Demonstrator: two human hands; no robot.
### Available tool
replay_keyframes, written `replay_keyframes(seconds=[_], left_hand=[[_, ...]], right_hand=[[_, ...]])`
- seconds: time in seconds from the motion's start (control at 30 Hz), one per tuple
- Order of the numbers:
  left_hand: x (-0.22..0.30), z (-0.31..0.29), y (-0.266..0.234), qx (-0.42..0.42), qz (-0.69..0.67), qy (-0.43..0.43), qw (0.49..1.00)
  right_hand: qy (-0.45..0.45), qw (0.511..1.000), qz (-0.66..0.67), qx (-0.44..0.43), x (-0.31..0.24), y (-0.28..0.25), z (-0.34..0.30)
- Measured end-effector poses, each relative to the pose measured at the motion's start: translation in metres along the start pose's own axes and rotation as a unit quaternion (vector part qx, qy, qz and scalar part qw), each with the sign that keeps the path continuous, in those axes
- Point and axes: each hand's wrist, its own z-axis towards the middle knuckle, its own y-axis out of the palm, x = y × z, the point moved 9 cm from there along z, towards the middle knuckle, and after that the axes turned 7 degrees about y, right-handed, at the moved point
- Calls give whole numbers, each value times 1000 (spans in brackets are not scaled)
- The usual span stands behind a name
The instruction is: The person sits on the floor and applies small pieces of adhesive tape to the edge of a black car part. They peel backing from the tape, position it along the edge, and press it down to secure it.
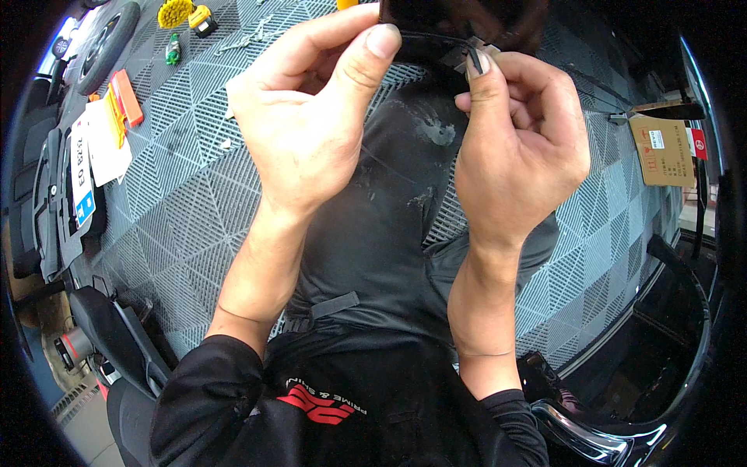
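Left hand [307, 113], right hand [520, 144] outstretched

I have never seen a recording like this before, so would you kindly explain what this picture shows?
There is no machine here: these are a person's own bare hands, seen from above by a wide fisheye camera worn on the head, which bends straight edges. The right hand pinches a small, dark, strip-like piece. The left hand has its fingertips at the edge of a glossy black panel; whether they grip it is unclear. On the grey, ribbed floor tiles lie a round yellow brush and a long white plate with a blue end.
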Motion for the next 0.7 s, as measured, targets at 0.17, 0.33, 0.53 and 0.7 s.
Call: replay_keyframes(seconds=[0.17,0.33,0.53,0.7], left_hand=[[-1,-1,-1,4,-8,0,1000],[0,0,3,5,11,-17,1000],[2,-1,3,2,29,-13,1000],[2,-1,3,3,3,-6,1000]], right_hand=[[9,1000,24,5,2,1,-1],[26,999,29,3,2,4,0],[29,999,20,0,0,2,0],[15,999,31,-1,0,4,0]])
